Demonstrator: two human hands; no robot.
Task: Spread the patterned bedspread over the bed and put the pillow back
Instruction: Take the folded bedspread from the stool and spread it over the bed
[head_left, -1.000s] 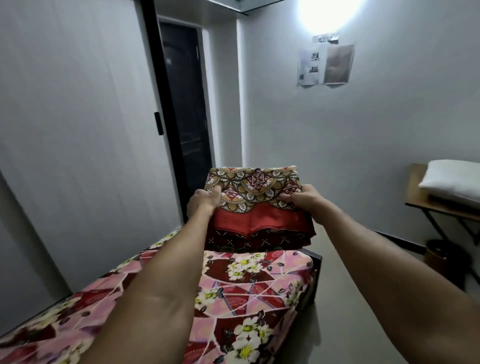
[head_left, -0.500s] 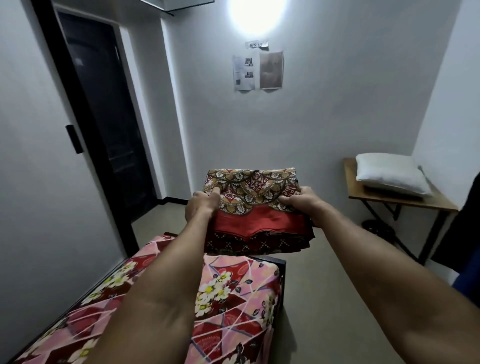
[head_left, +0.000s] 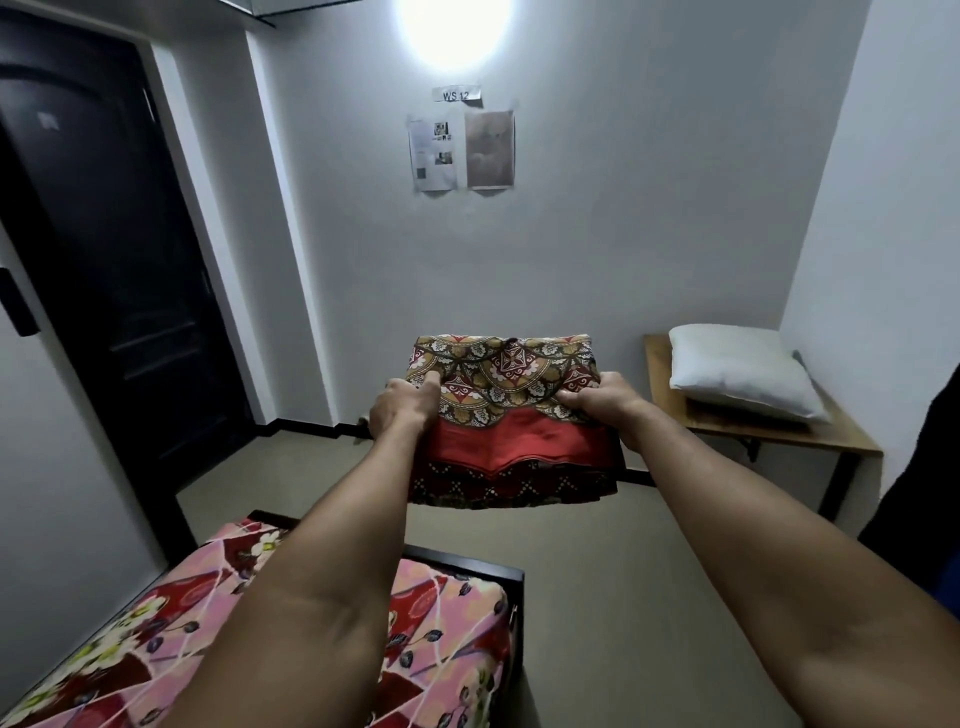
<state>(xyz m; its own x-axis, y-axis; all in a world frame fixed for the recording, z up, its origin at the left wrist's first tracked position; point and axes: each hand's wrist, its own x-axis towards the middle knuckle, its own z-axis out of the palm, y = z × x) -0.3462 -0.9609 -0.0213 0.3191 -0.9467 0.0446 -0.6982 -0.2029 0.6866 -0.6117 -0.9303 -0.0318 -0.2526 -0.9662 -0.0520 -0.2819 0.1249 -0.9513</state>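
Folded patterned bedspread (head_left: 511, 415) is held up in the air at about chest height, over the floor just past the foot of the bed (head_left: 467, 569), not touching it. Both arms are stretched forward. The left hand (head_left: 402, 408) is clamped on the left side of the fold, thumb on top, the rest of the fingers hidden under the cloth. The right hand (head_left: 605, 402) is clamped on the right side the same way, thumb pressing the top layer.

The bed carries a pink floral sheet (head_left: 447, 629) and no bedspread. The pillow (head_left: 737, 371) lies on the wooden bench (head_left: 831, 441) against the far right wall, well apart from the bed.

Handling, judged from the look of it:
- Soft woven cloth in many layers. The front edges droop and fan out below the red band, so it is limp, not stiff.
- Probably moderate weight, an easy carry with both hands. Not fragile.
- The layers could slide over each other, and a loose pinch on the top layer alone would let the stack spill open.
- To open it, take hold of two corners of one free edge, one per hand, and let the rest drop onto the bed. Which edge is the free one I cannot tell from here.
- The pillow looks light and squashy, so gripping either short end should do.

Risk: cloth dragging on the floor while it unfolds.
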